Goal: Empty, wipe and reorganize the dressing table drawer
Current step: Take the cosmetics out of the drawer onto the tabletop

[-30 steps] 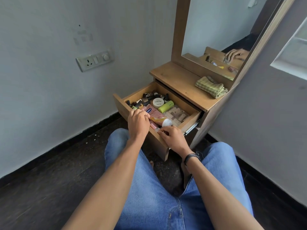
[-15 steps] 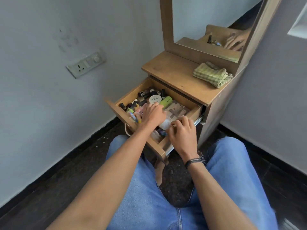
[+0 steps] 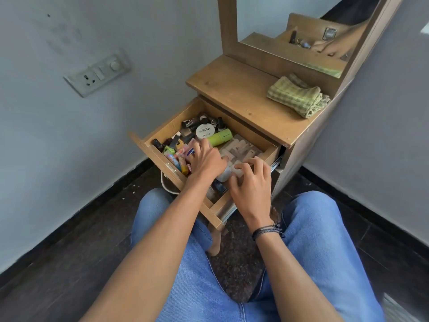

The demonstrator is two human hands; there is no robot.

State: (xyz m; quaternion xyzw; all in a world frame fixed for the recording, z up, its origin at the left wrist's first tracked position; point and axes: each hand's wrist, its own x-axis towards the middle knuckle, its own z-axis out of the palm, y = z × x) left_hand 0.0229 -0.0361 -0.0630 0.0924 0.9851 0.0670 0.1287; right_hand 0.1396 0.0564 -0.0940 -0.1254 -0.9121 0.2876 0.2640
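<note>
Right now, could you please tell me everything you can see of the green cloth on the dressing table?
The cloth is green-and-cream checked, seemingly woven cotton, folded into a thick loose bundle. It lies on the wooden top, at its right end beside the mirror frame. Nothing else touches it.
</note>
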